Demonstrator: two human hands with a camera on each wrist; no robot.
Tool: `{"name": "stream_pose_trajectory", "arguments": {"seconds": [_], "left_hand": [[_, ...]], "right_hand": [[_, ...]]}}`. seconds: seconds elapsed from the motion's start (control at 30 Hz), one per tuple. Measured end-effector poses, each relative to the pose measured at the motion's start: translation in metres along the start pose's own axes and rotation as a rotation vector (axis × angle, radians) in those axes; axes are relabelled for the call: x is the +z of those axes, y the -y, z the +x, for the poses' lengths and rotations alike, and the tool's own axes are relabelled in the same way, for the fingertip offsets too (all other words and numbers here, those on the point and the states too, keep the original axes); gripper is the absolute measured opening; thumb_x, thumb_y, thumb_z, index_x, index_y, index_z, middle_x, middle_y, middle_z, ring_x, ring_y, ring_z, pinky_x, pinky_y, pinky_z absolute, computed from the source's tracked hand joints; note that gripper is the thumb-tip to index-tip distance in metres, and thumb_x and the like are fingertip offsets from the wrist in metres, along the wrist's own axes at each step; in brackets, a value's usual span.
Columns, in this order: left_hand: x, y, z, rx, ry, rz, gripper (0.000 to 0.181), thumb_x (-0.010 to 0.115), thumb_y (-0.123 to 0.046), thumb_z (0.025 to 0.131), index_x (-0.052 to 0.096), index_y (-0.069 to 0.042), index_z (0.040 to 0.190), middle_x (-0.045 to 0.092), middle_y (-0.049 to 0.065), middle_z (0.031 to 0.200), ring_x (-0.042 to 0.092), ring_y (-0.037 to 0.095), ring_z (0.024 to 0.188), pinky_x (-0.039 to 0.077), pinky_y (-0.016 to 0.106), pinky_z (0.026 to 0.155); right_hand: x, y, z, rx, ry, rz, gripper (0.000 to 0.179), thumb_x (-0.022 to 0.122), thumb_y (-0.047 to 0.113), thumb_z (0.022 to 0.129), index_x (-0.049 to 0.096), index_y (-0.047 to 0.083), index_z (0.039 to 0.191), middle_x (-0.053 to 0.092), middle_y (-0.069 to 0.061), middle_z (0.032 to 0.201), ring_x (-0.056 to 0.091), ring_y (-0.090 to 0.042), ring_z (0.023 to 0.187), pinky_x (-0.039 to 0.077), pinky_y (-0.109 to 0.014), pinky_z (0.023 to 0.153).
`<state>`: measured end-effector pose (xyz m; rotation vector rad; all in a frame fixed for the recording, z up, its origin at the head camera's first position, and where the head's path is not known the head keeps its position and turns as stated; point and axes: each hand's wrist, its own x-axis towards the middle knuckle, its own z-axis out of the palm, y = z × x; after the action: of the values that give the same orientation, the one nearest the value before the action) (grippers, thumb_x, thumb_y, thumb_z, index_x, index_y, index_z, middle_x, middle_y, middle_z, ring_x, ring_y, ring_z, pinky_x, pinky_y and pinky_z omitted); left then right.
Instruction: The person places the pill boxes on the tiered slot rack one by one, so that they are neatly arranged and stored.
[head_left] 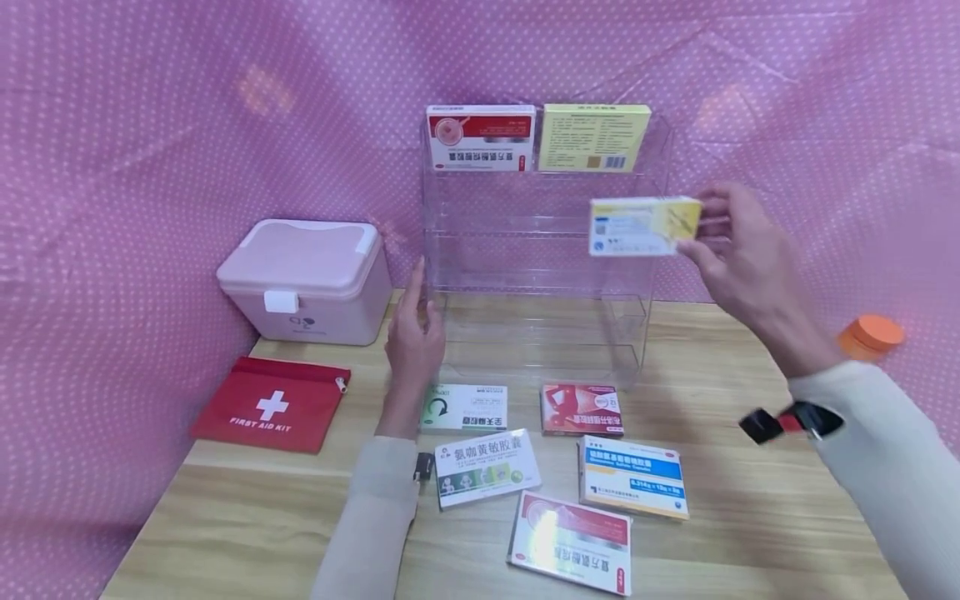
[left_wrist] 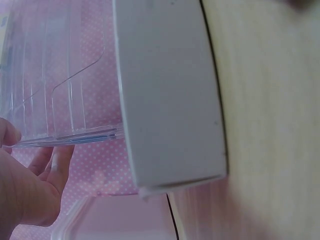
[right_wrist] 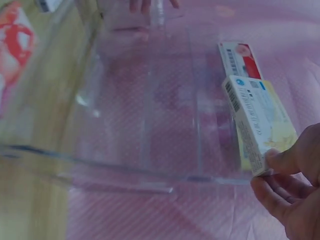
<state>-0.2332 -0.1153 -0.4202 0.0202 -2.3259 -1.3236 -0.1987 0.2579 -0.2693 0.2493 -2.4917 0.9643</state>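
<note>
My right hand [head_left: 742, 250] pinches a white-and-yellow medicine box [head_left: 637, 227] by its right end, in front of the upper part of a clear acrylic display rack [head_left: 525, 287]. In the right wrist view, thumb and fingers grip one end of that box, which overlaps a yellow box behind it. My left hand [head_left: 416, 337] holds the rack's left side edge, thumb at the front and fingers along the outer side. On the rack's top tier stand a red-and-white medicine box [head_left: 482, 139] and a pale yellow medicine box [head_left: 594, 139], side by side.
Several medicine boxes lie before the rack, among them a red box [head_left: 582, 410] and a blue-and-white box [head_left: 633, 477]. At left are a pink lidded case [head_left: 303, 283] and a red first aid pouch [head_left: 273, 406]. An orange cap [head_left: 876, 332] shows at right.
</note>
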Motion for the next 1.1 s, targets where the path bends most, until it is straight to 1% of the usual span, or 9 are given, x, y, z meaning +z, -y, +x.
{"name": "stream_pose_trajectory", "arguments": {"seconds": [0.07, 0.17, 0.3, 0.43, 0.6, 0.77, 0.9, 1.03, 1.1], "left_hand": [[0.0, 0.0, 0.0, -0.001, -0.001, -0.002, 0.069, 0.052, -0.022, 0.109, 0.027, -0.051, 0.167, 0.06, 0.006, 0.158, 0.062, 0.034, 0.14, 0.053, 0.065, 0.107], [0.0, 0.0, 0.0, -0.002, -0.008, 0.001, 0.07, 0.053, -0.019, 0.109, 0.029, -0.049, 0.167, 0.062, 0.007, 0.156, 0.063, 0.035, 0.139, 0.053, 0.065, 0.107], [0.001, 0.0, 0.0, 0.001, -0.022, 0.005, 0.07, 0.054, -0.017, 0.109, 0.03, -0.048, 0.167, 0.065, 0.008, 0.152, 0.064, 0.035, 0.137, 0.052, 0.065, 0.106], [0.001, 0.0, 0.0, 0.006, -0.025, 0.005, 0.071, 0.054, -0.017, 0.109, 0.031, -0.048, 0.167, 0.064, 0.008, 0.152, 0.064, 0.035, 0.138, 0.053, 0.065, 0.105], [0.001, 0.0, 0.001, 0.011, -0.02, 0.005, 0.071, 0.055, -0.017, 0.108, 0.031, -0.047, 0.167, 0.062, 0.008, 0.156, 0.063, 0.034, 0.139, 0.054, 0.064, 0.104], [0.001, -0.001, 0.001, 0.015, -0.027, 0.019, 0.07, 0.053, -0.018, 0.108, 0.031, -0.046, 0.168, 0.061, 0.007, 0.157, 0.063, 0.035, 0.139, 0.055, 0.063, 0.103], [0.001, -0.001, 0.001, 0.01, -0.026, 0.024, 0.069, 0.052, -0.019, 0.109, 0.03, -0.048, 0.168, 0.062, 0.007, 0.157, 0.063, 0.035, 0.139, 0.055, 0.063, 0.102], [0.002, 0.0, 0.0, 0.002, -0.026, 0.03, 0.07, 0.052, -0.019, 0.109, 0.029, -0.049, 0.167, 0.06, 0.006, 0.159, 0.061, 0.035, 0.142, 0.055, 0.063, 0.102], [0.003, 0.0, -0.001, -0.001, -0.031, 0.035, 0.07, 0.052, -0.019, 0.109, 0.029, -0.049, 0.167, 0.06, 0.006, 0.159, 0.061, 0.035, 0.142, 0.055, 0.063, 0.102]], "right_hand": [[0.008, 0.011, 0.02, -0.033, -0.007, -0.011, 0.055, 0.07, -0.005, 0.097, 0.049, -0.002, 0.148, 0.067, -0.029, 0.137, 0.069, -0.045, 0.121, 0.061, -0.037, 0.104], [0.019, 0.025, 0.048, -0.094, -0.043, -0.016, 0.053, 0.069, -0.007, 0.097, 0.052, -0.001, 0.146, 0.069, -0.028, 0.135, 0.071, -0.042, 0.119, 0.06, -0.054, 0.104], [0.034, 0.036, 0.075, -0.139, -0.062, -0.047, 0.051, 0.068, -0.009, 0.096, 0.054, 0.001, 0.144, 0.071, -0.026, 0.134, 0.073, -0.04, 0.118, 0.061, -0.052, 0.104], [0.049, 0.036, 0.088, -0.144, -0.028, -0.114, 0.049, 0.065, -0.009, 0.098, 0.053, 0.002, 0.143, 0.068, -0.027, 0.135, 0.072, -0.041, 0.118, 0.061, -0.05, 0.104], [0.069, 0.033, 0.09, -0.126, 0.002, -0.158, 0.052, 0.066, -0.008, 0.097, 0.055, 0.004, 0.146, 0.061, -0.028, 0.136, 0.066, -0.043, 0.121, 0.057, -0.052, 0.107], [0.09, 0.04, 0.091, -0.085, 0.03, -0.152, 0.054, 0.069, -0.003, 0.097, 0.057, 0.008, 0.148, 0.059, -0.024, 0.137, 0.058, -0.041, 0.127, 0.05, -0.054, 0.115], [0.11, 0.051, 0.093, -0.065, 0.052, -0.106, 0.056, 0.071, -0.002, 0.096, 0.057, 0.008, 0.149, 0.061, -0.022, 0.138, 0.062, -0.038, 0.128, 0.051, -0.048, 0.115], [0.132, 0.064, 0.095, -0.054, 0.08, -0.037, 0.056, 0.069, -0.006, 0.096, 0.056, 0.006, 0.149, 0.06, -0.021, 0.142, 0.068, -0.033, 0.127, 0.058, -0.038, 0.11], [0.141, 0.071, 0.096, -0.054, 0.088, -0.029, 0.054, 0.068, -0.005, 0.098, 0.056, 0.007, 0.149, 0.059, -0.019, 0.144, 0.068, -0.031, 0.127, 0.059, -0.035, 0.108]]}}
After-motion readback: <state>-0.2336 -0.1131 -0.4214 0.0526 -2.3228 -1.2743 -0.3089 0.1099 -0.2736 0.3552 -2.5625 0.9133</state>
